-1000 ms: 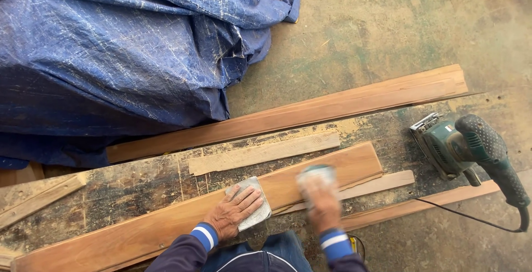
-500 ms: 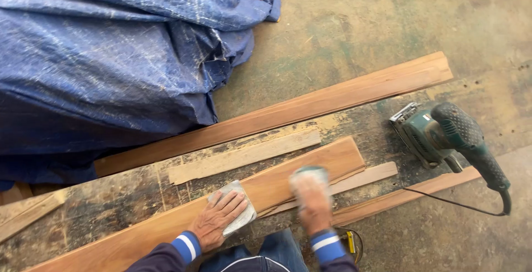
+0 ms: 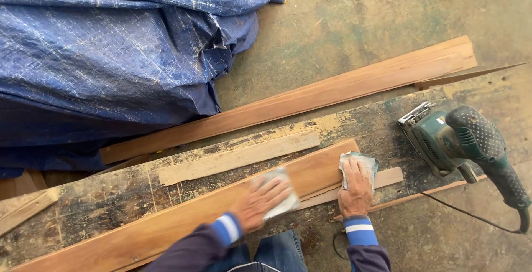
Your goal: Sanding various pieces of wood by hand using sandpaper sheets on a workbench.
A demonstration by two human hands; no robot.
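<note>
Head view, looking down on a scarred, paint-flecked wooden workbench (image 3: 111,194).

Lying slantwise along the bench from near left to far right: a long reddish-brown wooden plank (image 3: 183,219).

Left hand (image 3: 260,202) blurred, palm down, fingers spread flat over a grey sandpaper sheet (image 3: 281,195) near the middle of the plank. Pressing rather than gripping.

Right hand (image 3: 356,190) sharp, likewise flat and open, fingers laid over a second grey, folded sandpaper sheet (image 3: 354,163) at the plank's far right end.

Judging by this: hand-sanding the plank's top face, about midway along and at the end. Calling next for even downward pressure, strokes along the grain and both sheets kept flat under the palms.

Counted:
- two hands
- two sandpaper sheets
- one plank under them
- one green electric sander (image 3: 460,139) with a black cord, resting unheld on the bench to the right
- one longer brown board (image 3: 310,97) along the far edge
- two pale thin wooden strips, one (image 3: 238,155) just beyond the plank and one (image 3: 388,176) partly beneath the right hand
- one crumpled blue tarpaulin (image 3: 111,56) at far left, on a concrete floor (image 3: 360,17)
</note>
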